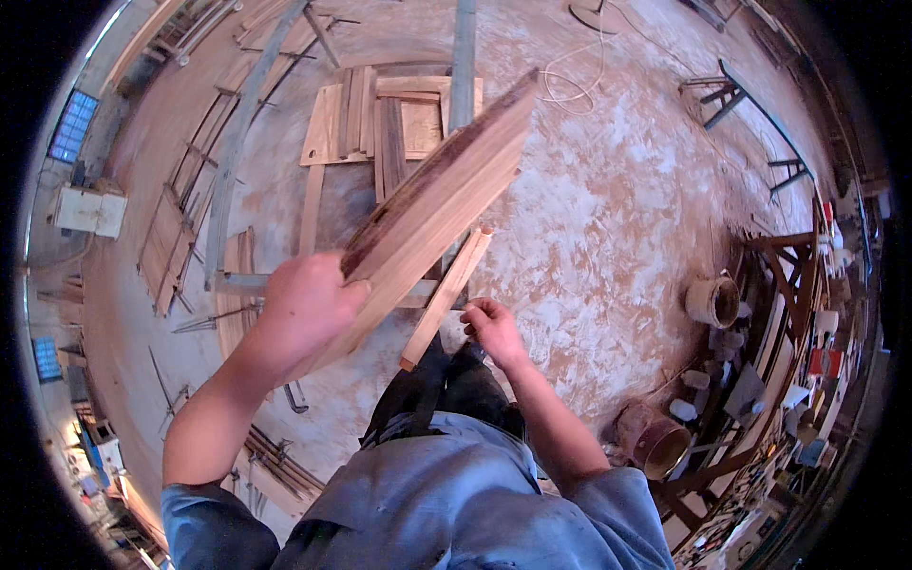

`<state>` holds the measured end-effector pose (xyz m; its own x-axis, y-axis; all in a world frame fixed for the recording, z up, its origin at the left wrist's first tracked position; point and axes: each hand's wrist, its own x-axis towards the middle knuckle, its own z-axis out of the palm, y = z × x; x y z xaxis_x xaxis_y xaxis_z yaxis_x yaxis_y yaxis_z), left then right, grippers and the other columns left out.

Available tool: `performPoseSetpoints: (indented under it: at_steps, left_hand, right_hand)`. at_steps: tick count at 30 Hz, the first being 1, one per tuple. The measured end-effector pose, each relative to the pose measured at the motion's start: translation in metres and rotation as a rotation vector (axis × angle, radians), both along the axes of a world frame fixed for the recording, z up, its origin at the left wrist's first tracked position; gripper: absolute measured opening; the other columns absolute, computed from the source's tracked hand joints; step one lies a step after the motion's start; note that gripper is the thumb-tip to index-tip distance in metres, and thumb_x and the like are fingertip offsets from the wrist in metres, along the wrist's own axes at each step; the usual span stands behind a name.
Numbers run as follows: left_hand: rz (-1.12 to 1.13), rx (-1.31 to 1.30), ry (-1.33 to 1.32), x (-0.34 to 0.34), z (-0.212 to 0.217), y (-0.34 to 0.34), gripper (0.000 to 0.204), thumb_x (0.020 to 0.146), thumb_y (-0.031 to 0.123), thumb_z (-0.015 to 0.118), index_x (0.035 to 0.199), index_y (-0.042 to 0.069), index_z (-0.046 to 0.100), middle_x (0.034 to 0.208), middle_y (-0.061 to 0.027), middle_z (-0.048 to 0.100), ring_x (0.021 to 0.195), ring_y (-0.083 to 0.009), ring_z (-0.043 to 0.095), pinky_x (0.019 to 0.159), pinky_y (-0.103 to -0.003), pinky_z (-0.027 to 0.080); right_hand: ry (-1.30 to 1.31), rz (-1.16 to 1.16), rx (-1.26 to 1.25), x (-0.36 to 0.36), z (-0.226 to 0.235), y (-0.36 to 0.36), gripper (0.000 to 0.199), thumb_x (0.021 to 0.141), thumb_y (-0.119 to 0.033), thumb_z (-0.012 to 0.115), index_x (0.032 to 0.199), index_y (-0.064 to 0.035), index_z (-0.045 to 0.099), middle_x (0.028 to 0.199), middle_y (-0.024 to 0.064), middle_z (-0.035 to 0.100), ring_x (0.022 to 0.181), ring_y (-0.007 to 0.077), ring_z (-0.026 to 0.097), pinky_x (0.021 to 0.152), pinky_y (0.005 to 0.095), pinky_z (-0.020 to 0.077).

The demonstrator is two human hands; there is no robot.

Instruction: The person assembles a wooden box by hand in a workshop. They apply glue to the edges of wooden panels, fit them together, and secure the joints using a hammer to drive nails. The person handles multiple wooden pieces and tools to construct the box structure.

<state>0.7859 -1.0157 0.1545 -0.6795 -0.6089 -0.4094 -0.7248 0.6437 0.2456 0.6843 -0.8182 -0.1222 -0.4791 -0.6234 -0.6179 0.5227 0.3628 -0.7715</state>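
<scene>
A long wooden board [446, 185], pale with a darker brown edge, slants up and away to the right in front of me. My left hand [309, 304] grips its near part, thumb over the edge. Under and to the right of it, a shorter wooden strip [446, 296] lies at a similar slant above my legs. My right hand [492, 328] is beside this strip, apart from it, with the fingers curled in. Whatever those fingers may hold is hidden.
Ahead, several wooden pieces and panels [356, 114] rest by blue-grey metal bars [463, 57]. Clamped panels [176, 237] stand at left. At right are a dark metal stand [760, 119], two buckets [655, 440] and a cluttered rack [788, 275]. A cable [579, 95] curls on the floor.
</scene>
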Motion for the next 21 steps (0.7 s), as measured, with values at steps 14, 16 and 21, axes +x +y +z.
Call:
performPoseSetpoints:
  at_steps: [14,16,21]
  left_hand:
    - [-0.216,0.253,0.098,0.040,0.006,-0.022,0.060,0.084,0.024,0.058,0.128,-0.012,0.042,0.087,-0.0282,0.064,0.085,-0.0417,0.063,0.075,-0.049,0.049]
    - [-0.220,0.251,0.087,0.045,0.008,-0.022,0.060,0.084,0.025,0.059,0.128,-0.011,0.042,0.087,-0.0266,0.064,0.084,-0.0416,0.063,0.075,-0.049,0.048]
    - [-0.213,0.245,0.105,0.059,0.011,-0.025,0.061,0.081,0.024,0.065,0.127,-0.010,0.043,0.085,-0.0247,0.063,0.081,-0.0407,0.063,0.072,-0.048,0.049]
  right_hand:
    - [0.354,0.102,0.232,-0.053,0.023,-0.012,0.041,0.089,-0.030,0.061,0.111,0.0048,0.059,0.092,0.0112,0.067,0.077,0.0170,0.061,0.066,0.0307,0.0508]
    - [0.546,0.170,0.316,-0.044,-0.005,-0.025,0.047,0.087,-0.034,0.063,0.107,0.0079,0.060,0.093,0.0133,0.067,0.082,0.0199,0.060,0.071,0.0334,0.0496]
    - [0.331,0.047,0.377,-0.030,-0.003,-0.068,0.055,0.079,-0.040,0.067,0.105,0.0084,0.062,0.087,0.0174,0.069,0.080,0.0242,0.066,0.074,0.0346,0.0507]
